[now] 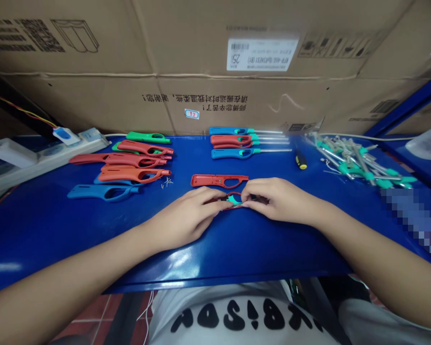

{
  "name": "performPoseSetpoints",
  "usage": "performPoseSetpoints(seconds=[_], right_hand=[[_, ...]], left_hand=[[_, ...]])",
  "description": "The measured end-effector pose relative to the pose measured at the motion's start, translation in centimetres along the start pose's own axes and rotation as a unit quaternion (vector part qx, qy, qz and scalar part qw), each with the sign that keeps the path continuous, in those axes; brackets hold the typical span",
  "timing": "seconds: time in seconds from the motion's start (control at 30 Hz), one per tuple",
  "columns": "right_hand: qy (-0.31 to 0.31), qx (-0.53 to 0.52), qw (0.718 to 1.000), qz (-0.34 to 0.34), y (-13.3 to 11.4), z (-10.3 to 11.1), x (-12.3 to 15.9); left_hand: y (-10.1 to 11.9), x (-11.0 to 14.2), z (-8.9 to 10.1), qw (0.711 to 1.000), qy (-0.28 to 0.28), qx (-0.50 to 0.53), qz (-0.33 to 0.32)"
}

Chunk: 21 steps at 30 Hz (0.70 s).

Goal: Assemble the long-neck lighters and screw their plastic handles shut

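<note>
Near the front middle of the blue table, my left hand (pixel 197 211) is closed around the handle end of a red lighter shell half (pixel 234 194). Fingers of my right hand (pixel 273 199) pinch its other end. A green trigger piece (pixel 233 200) shows in the shell between my fingertips. What else lies inside the shell is covered by my fingers. Just beyond my hands, another red shell half (pixel 210 180) rests flat with its loop toward the right.
Red, orange, green and blue lighter shells (pixel 136 160) lie at left beside small screws (pixel 167 182). Several assembled lighters (pixel 233 153) lie at the back. Right are a screwdriver (pixel 300 160) and a pile of metal tubes with green parts (pixel 366 160). Behind stand a power strip (pixel 53 155) and cardboard (pixel 197 62).
</note>
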State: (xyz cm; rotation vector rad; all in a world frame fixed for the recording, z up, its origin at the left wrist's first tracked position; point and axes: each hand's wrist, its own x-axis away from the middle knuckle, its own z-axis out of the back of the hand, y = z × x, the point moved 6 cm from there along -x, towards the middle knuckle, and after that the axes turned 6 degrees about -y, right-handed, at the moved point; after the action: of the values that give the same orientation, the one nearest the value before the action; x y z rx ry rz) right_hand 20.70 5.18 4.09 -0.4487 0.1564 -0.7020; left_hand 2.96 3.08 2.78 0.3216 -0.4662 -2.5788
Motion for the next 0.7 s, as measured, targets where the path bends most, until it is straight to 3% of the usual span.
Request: performPoseSetpoints(seconds=[0.7], right_hand=[[-0.008,0.023,1.0,-0.003,0.17,0.09,0.05]], left_hand=[[0.05,0.04,-0.01,1.0,-0.004,-0.02,-0.004]])
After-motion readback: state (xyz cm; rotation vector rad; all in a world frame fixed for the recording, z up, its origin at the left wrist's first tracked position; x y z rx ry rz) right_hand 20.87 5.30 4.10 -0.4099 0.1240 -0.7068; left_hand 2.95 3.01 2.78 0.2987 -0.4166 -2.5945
